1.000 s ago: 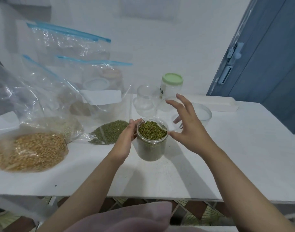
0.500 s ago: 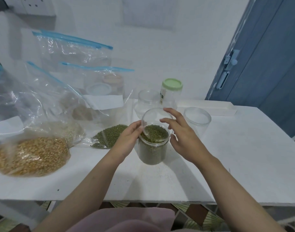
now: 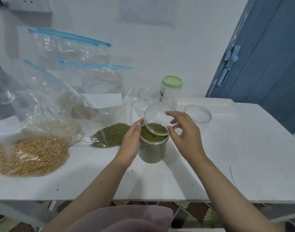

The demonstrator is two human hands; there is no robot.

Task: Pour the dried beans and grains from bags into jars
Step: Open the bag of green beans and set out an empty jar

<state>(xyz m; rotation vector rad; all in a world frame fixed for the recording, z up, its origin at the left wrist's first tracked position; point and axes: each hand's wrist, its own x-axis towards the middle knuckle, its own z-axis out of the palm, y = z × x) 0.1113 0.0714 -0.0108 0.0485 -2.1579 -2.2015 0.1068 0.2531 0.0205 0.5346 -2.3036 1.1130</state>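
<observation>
A clear plastic jar (image 3: 151, 152) full of green mung beans stands on the white table (image 3: 243, 156). My left hand (image 3: 131, 143) grips the jar's left side. My right hand (image 3: 185, 136) holds a clear round lid (image 3: 157, 118) tilted over the jar's mouth, its lower edge resting on the rim. To the left of the jar lies a zip bag with some green beans (image 3: 110, 136) left in it. A bag of yellow grain (image 3: 29, 154) and a bag of pale grain (image 3: 68, 129) lie further left.
Behind the jar stand an empty clear jar (image 3: 146, 97), a jar with a green lid (image 3: 171, 90) and an open clear jar (image 3: 198, 118). More zip bags (image 3: 68, 52) lean against the wall, with jars behind them. A blue door (image 3: 268, 56) is at the right.
My right hand has brought the clear lid from beside the jar to over its mouth and tilted it onto the rim. My left hand keeps its hold on the jar.
</observation>
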